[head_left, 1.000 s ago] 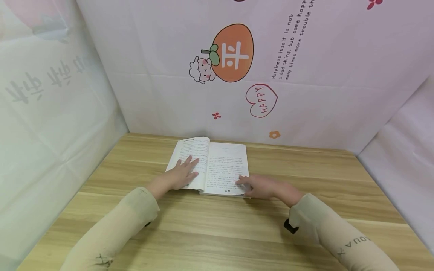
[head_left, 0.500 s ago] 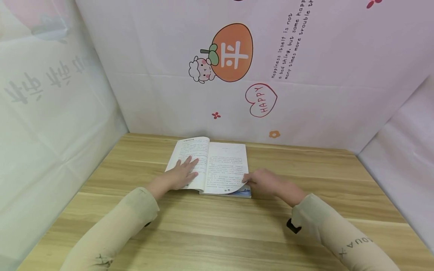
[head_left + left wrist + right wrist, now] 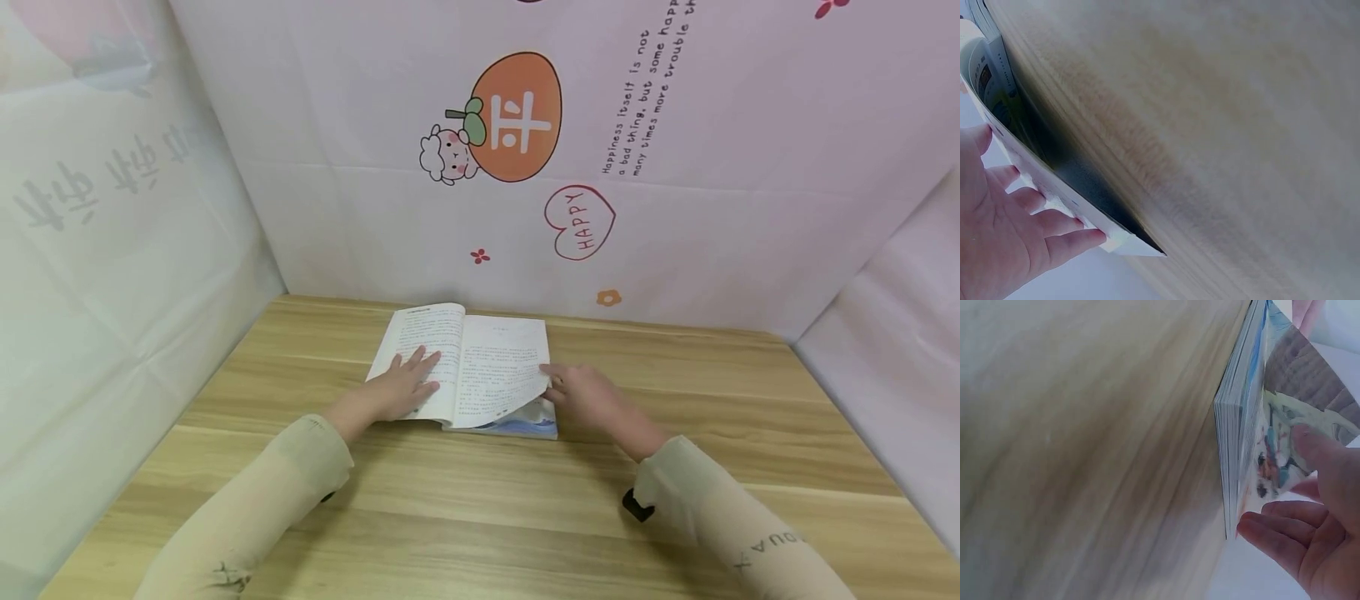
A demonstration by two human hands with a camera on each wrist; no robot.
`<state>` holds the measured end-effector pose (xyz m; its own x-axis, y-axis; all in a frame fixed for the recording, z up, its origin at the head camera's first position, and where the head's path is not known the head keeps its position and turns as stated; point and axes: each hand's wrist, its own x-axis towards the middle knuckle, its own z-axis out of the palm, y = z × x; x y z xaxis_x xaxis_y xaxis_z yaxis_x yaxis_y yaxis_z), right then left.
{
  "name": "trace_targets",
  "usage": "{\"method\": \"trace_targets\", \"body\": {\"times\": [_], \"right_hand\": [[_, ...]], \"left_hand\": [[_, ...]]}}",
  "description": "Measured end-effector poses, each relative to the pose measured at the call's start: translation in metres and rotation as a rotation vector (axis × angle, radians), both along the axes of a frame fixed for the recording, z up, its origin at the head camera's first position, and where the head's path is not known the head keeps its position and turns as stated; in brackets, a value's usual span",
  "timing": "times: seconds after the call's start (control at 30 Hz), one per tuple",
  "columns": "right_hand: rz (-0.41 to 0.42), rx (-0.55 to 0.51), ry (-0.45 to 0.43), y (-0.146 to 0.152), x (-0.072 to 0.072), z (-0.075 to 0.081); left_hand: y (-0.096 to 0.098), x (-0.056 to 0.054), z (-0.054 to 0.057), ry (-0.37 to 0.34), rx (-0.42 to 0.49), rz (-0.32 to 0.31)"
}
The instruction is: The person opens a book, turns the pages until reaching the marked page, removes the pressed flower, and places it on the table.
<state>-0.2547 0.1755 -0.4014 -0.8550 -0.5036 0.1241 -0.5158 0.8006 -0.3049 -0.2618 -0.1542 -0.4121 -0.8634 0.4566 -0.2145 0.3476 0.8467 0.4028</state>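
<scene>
An open book (image 3: 498, 350) lies on the wooden table, with printed text on both visible pages. My left hand (image 3: 401, 392) rests on the left page with its fingers spread; in the left wrist view those fingers touch the page, which bows up off the table. At the lower right corner, my right hand (image 3: 592, 404) pinches the lifted right page (image 3: 1310, 381) between thumb and index finger. Beneath it a coloured picture page (image 3: 525, 422) shows. The right wrist view has the thumb against the lifted page's illustrated underside and the other fingers near the book's page edges (image 3: 1232, 444).
The wooden table (image 3: 450, 517) extends in front of the book and to both sides. Behind it stands a pale printed backdrop (image 3: 360, 233), close to the book's far edge. White sheets (image 3: 135, 275) hang at the left and right.
My right hand has taken hold of the right page's lower corner and raised it up and away, uncovering more of the coloured page beneath. The left hand has stayed in place.
</scene>
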Motion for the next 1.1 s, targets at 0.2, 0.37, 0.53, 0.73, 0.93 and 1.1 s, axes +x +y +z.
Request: {"method": "trace_targets", "body": {"times": [0.2, 0.37, 0.53, 0.73, 0.93, 1.1], "right_hand": [[-0.080, -0.124, -0.132, -0.008, 0.003, 0.000], [-0.087, -0.272, -0.187, -0.017, 0.005, 0.000], [-0.017, -0.585, -0.294, -0.029, 0.002, -0.003], [0.036, -0.749, -0.376, -0.041, 0.005, -0.006], [0.054, -0.657, -0.325, -0.046, 0.010, -0.012], [0.057, -0.592, -0.311, -0.048, 0.014, -0.014]], "left_hand": [[0.000, 0.000, 0.001, -0.003, -0.005, -0.001], [0.000, -0.001, 0.002, -0.002, -0.006, 0.003], [0.001, -0.002, 0.001, -0.004, -0.008, 0.003], [0.001, -0.002, 0.001, -0.003, -0.011, 0.007], [0.000, -0.002, 0.002, -0.002, -0.011, 0.012], [-0.001, -0.003, 0.001, 0.006, -0.010, 0.010]]}}
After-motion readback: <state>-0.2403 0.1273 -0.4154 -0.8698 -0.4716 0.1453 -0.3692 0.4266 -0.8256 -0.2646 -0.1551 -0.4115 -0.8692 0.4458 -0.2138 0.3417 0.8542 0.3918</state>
